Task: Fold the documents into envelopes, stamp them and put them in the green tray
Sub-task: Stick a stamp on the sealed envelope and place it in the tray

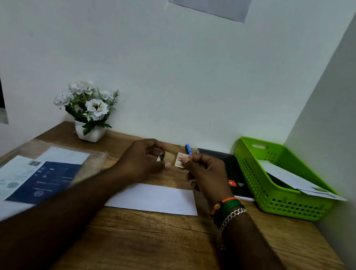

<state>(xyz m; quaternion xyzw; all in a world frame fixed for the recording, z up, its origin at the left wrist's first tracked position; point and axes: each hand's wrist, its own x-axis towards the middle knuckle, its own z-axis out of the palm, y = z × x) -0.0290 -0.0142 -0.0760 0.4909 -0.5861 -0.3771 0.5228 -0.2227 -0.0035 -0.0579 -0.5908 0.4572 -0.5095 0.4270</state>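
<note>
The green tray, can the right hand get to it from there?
Probably yes. The green tray sits on the desk just to the side of the right hand, with only a flat black notebook lying between them, though that hand's grip is busy with a stamp.

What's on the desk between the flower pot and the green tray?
In the head view, between the flower pot and the green tray: both raised hands, a blue pen by the wall, and a black notebook beside the tray.

Envelope lies mid-desk; tray right, probably holding envelopes.
</note>
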